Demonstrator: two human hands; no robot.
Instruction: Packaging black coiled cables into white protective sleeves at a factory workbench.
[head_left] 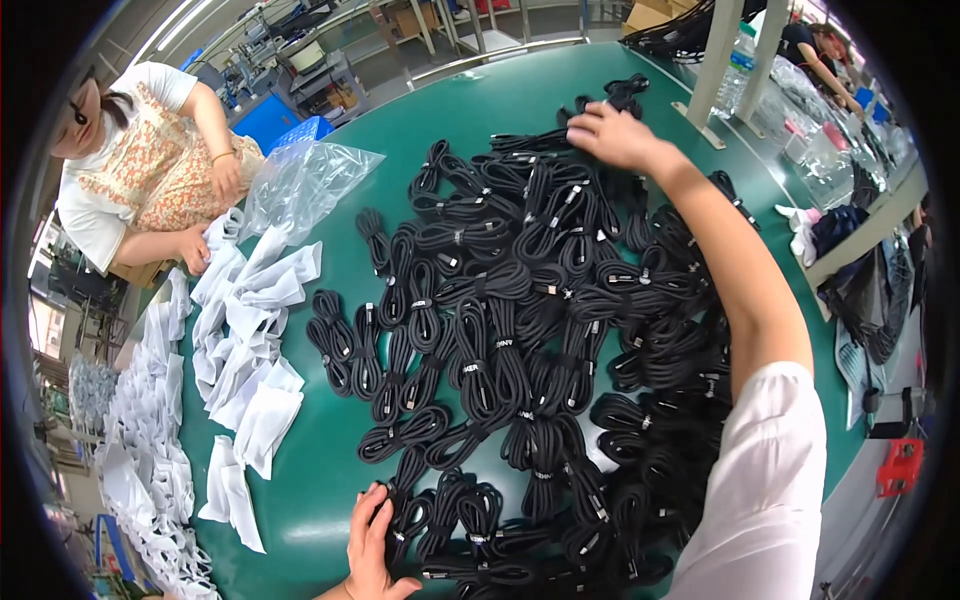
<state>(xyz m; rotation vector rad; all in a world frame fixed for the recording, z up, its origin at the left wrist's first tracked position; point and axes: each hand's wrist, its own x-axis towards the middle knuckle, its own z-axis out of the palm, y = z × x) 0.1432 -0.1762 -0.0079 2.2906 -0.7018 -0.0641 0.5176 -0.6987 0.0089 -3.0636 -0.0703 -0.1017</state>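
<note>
A broad pile of bundled black charging cables [480,365], each coiled and strapped at the middle, covers the centre of the green table [330,440]. My right hand [612,136] stretches to the far end of the pile, its fingers extended over the bundles there. Some of its fingertips rest against black cable, and no bundle is visibly gripped. At the near left edge of the pile, my left hand [370,548] has its fingers stretched and its thumb apart, beside the closest bundles and holding nothing.
White pouches [250,330] lie in heaps along the left, where a co-worker [150,170] handles them. Beside that person is a clear plastic bag [305,185]. Metal posts [715,75] rise at the right edge, with a water bottle [738,68] behind them. A red stool [900,467] stands far right.
</note>
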